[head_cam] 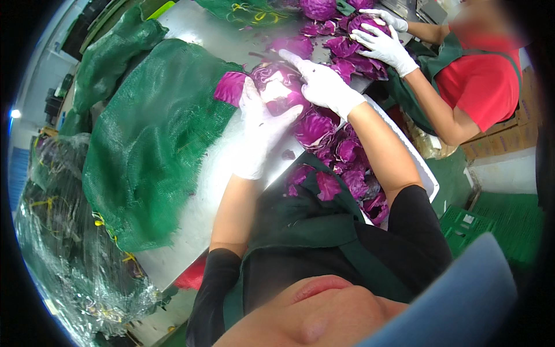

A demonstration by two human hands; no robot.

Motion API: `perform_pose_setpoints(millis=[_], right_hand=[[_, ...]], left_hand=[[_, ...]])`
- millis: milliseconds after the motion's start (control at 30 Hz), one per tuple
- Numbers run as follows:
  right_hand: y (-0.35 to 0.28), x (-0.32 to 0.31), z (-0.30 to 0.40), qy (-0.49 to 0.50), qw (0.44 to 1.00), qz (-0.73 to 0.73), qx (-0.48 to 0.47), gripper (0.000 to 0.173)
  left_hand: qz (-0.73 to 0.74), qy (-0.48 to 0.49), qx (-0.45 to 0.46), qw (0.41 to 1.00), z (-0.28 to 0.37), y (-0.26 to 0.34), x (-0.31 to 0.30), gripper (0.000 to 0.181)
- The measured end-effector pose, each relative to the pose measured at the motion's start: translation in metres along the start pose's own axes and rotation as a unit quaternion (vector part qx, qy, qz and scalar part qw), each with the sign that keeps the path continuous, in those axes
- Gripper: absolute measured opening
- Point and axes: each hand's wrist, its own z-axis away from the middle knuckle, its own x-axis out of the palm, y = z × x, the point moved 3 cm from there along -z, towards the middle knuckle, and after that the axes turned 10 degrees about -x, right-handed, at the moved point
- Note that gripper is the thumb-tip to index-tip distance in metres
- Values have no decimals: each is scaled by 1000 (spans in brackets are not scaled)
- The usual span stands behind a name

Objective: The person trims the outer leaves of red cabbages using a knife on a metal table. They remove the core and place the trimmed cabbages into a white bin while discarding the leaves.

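Note:
A head of red cabbage point(277, 84) with a pale cut area is between my two white-gloved hands above the steel table. My left hand point(264, 126) cups its near left side, the thumb and fingers spread around it. At its upper right, my right hand point(323, 82) rests with the index finger stretched along the top. A loose purple leaf point(230, 88) sticks out left of the head, by my left fingertips. Peeled red cabbage leaves point(347, 152) fill a white bin below my right forearm. Smaller leaf pieces point(328, 185) lie on my dark green apron.
A large green mesh sack point(151, 130) covers the left of the steel table point(182, 225). At the upper right, a co-worker's gloved hands point(383, 47) hold another red cabbage point(368, 25). The rim of the white bin point(427, 173) runs beside my right arm. Plastic-wrapped sacks point(78, 243) stand at left.

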Motion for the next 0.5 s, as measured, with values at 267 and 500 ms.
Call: perform_pose_setpoints(millis=[267,500], right_hand=[[-2,-6,3,-71,984,164,15,93],[9,-8,8,-36,986,162,18,88]], left_hand=[[13,44,45,998,-12,19,22,123],[-24,33,67,997,-17,17,27,121]])
